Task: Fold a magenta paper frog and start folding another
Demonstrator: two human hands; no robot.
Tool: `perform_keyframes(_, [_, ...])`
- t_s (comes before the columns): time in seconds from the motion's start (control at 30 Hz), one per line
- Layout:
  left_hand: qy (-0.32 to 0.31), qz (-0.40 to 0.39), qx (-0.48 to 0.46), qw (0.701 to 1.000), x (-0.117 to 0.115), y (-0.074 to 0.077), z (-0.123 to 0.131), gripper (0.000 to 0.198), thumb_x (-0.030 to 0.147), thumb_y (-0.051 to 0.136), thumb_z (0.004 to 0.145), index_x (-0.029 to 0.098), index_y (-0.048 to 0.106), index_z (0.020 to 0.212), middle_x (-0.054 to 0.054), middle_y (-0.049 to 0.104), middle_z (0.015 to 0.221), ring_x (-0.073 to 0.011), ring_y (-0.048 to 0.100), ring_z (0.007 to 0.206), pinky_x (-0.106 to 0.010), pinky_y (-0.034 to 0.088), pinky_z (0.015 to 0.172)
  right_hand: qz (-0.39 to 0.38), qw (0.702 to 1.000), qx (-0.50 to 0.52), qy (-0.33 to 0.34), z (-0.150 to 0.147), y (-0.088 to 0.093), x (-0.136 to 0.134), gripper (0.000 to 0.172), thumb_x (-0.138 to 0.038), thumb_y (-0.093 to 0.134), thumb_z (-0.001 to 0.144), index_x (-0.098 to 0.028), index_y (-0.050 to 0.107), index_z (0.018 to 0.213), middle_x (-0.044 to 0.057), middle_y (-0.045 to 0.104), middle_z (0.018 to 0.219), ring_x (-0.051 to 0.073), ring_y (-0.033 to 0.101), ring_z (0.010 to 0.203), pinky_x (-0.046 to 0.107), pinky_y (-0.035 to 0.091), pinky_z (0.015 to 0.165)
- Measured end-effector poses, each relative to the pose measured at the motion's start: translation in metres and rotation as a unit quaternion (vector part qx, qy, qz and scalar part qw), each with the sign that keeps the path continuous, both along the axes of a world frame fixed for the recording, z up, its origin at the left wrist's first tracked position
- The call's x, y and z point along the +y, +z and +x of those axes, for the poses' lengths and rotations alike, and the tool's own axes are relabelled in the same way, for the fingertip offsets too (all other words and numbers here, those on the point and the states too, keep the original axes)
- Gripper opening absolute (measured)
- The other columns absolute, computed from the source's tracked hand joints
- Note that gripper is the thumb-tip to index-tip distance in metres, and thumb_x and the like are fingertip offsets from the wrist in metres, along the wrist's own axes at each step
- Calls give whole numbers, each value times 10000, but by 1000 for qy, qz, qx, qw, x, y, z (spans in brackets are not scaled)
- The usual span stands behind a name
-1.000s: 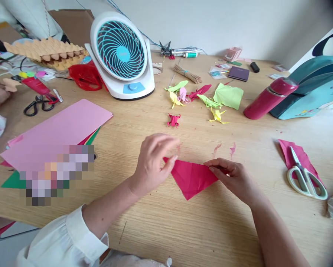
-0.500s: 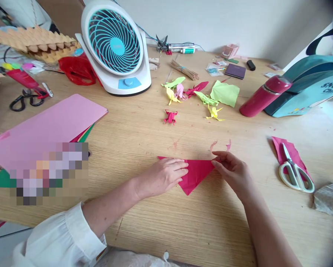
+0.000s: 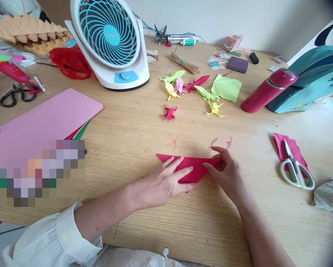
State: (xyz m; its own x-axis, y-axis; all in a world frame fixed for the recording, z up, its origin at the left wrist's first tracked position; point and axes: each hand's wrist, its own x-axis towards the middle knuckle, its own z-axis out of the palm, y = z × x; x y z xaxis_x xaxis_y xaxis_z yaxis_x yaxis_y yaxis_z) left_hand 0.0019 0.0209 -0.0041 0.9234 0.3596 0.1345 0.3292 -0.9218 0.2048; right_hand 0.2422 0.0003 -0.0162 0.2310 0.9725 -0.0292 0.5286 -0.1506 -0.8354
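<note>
A red paper folded into a triangle lies on the wooden table, its long edge away from me and its point toward me. My left hand rests on the paper with its fingers spread, pressing on the left and lower part. At the right corner, my right hand pinches the paper between thumb and fingers. Beyond the paper sits a small red origami frog. Farther back are yellow, green and pink folded figures and a crumpled light green sheet.
White scissors lie on red paper at the right, near a red bottle and a teal bag. A fan stands at the back left, behind pink sheets. Black-handled scissors lie far left.
My left hand has spread its fingers and slid right and nearer over the paper's middle. My right thumb has moved inward over the right corner. The view has shifted slightly.
</note>
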Motion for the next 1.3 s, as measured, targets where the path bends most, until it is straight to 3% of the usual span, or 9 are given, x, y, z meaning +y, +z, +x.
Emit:
perform_keyframes(0.33, [-9,-98,-4,995,1,3,-4,341,274,558,943,264,625,1278,-126,440,1514,-438,221,1469,-648,303,1133,-5,997,71,-11,4,-1,-1,503,-358,720,760,-219,580,1222,21,654,888,152,587,672,315,493,633])
perform_keyframes(0.57, [38,-85,-57,994,0,-7,0,304,237,559,938,143,612,1223,-101,572,1406,-355,374,1412,-565,344,1159,-44,989,142,-5,8,-3,-3,511,-422,767,753,-205,609,1188,25,686,816,157,612,665,293,498,616])
perform_keyframes(0.7, [60,-50,-91,993,8,-17,2,309,222,559,942,131,596,1235,-109,601,1368,-279,497,1318,-482,433,1112,-53,987,148,28,6,-1,-5,337,-460,738,788,-188,689,981,47,719,801,169,631,693,285,497,628])
perform_keyframes(0.87, [54,-20,-101,993,19,-21,3,286,149,516,951,100,602,1219,-138,629,1312,-229,567,1240,-409,481,1081,-41,997,56,21,1,-4,-6,328,-481,690,814,-165,724,894,67,721,751,198,641,664,309,501,600])
perform_keyframes(1.07, [58,18,-88,994,23,-18,6,294,166,545,942,76,592,1218,-141,643,1247,-234,581,1177,-387,510,1038,-30,997,-70,-10,-8,-2,-7,276,-452,651,821,-187,722,852,19,678,656,170,597,579,292,452,561])
perform_keyframes(1.3, [65,50,-59,995,27,-14,7,299,237,566,945,78,595,1196,-134,633,1223,-238,577,1149,-365,505,1019,10,995,-99,-5,-16,10,-10,158,-361,641,856,-216,706,859,-28,639,662,125,530,539,270,428,559])
